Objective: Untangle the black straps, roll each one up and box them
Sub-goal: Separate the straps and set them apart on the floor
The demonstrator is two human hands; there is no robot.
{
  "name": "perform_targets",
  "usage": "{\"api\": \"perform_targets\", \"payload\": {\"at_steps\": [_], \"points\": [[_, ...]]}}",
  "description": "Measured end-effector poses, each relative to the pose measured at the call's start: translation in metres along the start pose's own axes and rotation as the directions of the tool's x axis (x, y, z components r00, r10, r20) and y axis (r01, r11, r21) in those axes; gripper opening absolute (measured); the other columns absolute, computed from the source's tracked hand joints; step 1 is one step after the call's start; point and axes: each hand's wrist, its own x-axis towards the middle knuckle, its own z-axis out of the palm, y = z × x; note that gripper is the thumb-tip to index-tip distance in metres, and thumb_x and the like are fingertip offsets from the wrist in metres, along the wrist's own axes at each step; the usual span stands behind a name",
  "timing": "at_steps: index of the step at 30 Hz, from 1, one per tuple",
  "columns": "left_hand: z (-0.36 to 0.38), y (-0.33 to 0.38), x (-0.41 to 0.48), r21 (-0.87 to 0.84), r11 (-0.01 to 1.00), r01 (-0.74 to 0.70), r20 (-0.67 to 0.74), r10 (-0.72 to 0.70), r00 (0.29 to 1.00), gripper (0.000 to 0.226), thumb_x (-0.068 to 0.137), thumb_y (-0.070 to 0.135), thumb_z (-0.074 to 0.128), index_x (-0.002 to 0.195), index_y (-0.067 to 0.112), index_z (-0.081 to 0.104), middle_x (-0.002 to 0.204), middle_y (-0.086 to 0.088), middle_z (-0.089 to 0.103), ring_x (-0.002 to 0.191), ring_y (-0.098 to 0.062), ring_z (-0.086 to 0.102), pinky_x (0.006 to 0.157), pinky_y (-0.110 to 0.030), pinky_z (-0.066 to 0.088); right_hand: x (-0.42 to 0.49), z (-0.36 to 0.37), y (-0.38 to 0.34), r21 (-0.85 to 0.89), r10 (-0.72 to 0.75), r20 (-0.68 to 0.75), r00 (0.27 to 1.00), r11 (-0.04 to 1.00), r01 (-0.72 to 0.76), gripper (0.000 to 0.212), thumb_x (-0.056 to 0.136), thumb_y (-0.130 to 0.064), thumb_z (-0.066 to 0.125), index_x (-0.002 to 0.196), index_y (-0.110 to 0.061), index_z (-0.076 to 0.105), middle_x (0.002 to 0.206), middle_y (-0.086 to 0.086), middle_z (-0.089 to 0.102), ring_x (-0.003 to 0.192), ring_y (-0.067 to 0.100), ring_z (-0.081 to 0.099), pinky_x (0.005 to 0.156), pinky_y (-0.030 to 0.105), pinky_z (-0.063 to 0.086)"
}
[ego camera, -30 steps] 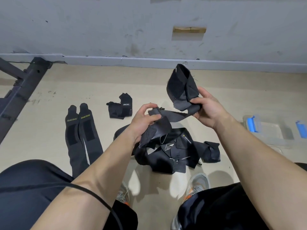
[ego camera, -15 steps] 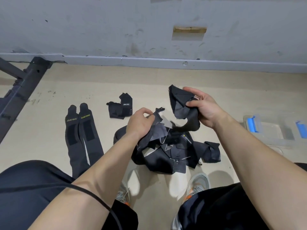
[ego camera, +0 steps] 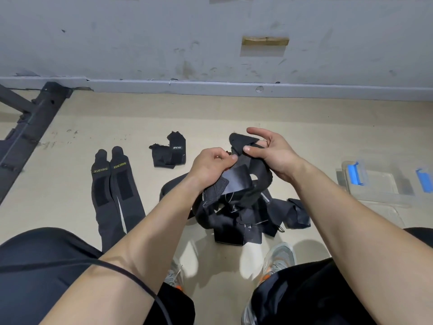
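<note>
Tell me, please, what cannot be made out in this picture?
Head view only:
- Pile: strap count unclear; they overlap and the forearms cover part.
- Left hand: its grip on the held strap is hidden behind its own back.
- Box: cut off by the right edge.
- Flat straps: lower ends hidden by the left leg.

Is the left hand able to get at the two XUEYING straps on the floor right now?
Probably yes, once it lets go: the left hand grips the strap that the right hand also holds. The XUEYING straps lie flat on its side, with nothing over them.
</note>
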Motion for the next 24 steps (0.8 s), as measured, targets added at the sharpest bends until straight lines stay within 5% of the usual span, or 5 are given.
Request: {"api": "perform_targets", "payload": {"at_steps": [7, 16, 18, 21, 24], "points": [[-0.011, 0.007, -0.009, -0.380, 0.909, 0.172, 0.074, -0.155, 0.985, 0.020, 0.096, 0.022, 0.067, 0.090, 0.006, 0.076, 0.083, -0.011, 0.073, 0.072, -0.021, 0.067, 0.076, -0.033, 0.055, -0.001, -0.005, -0.004, -0.020, 0.015, 0.062, 0.998, 1.000, -0.014, 0.059, 0.091, 0.005, 0.067, 0.142, -0.018, 0.049, 0.087, 0.002, 0.079, 0.077, 0.016, 0.074, 0.069, 0.027, 0.057], [-0.009, 0.017, -0.009, -0.428, 0.867, 0.254, 0.037, -0.265, 0.964, 0.023, 0.095, 0.019, 0.070, 0.083, -0.001, 0.065, 0.061, -0.006, 0.058, 0.044, -0.017, 0.059, 0.044, -0.024, 0.050, -0.002, -0.019, -0.001, -0.361, 0.060, 0.043, 0.997, 0.932, -0.041, 0.062, 0.091, 0.000, 0.072, 0.144, -0.023, 0.051, 0.079, -0.003, 0.077, 0.069, 0.011, 0.071, 0.068, 0.022, 0.054], [-0.007, 0.023, -0.011, -0.486, 0.834, 0.260, 0.012, -0.291, 0.957, 0.024, 0.096, 0.017, 0.068, 0.076, 0.004, 0.065, 0.054, -0.003, 0.058, 0.039, -0.015, 0.057, 0.038, -0.021, 0.046, 0.001, -0.022, 0.004, -0.510, 0.046, 0.010, 0.999, 0.859, -0.034, 0.060, 0.088, -0.002, 0.075, 0.141, -0.023, 0.055, 0.083, 0.002, 0.074, 0.072, 0.014, 0.070, 0.070, 0.022, 0.052], [-0.032, 0.026, -0.007, -0.586, 0.779, 0.222, -0.102, -0.343, 0.934, 0.028, 0.096, 0.024, 0.066, 0.070, 0.013, 0.063, 0.051, -0.001, 0.057, 0.034, -0.015, 0.051, 0.036, -0.016, 0.038, -0.001, -0.056, 0.020, -0.836, 0.015, -0.148, 0.989, 0.532, -0.133, 0.055, 0.084, -0.009, 0.078, 0.134, -0.023, 0.060, 0.098, 0.007, 0.068, 0.097, 0.025, 0.065, 0.084, 0.022, 0.043], [-0.056, 0.032, -0.009, -0.569, 0.788, 0.234, -0.013, -0.293, 0.956, 0.033, 0.099, 0.028, 0.062, 0.070, 0.014, 0.065, 0.048, -0.001, 0.056, 0.033, -0.014, 0.048, 0.035, -0.016, 0.036, -0.009, -0.070, 0.026, -0.840, 0.116, -0.212, 0.970, 0.486, -0.241, 0.058, 0.087, -0.013, 0.074, 0.141, -0.023, 0.056, 0.105, 0.006, 0.066, 0.106, 0.027, 0.061, 0.090, 0.025, 0.045]]}}
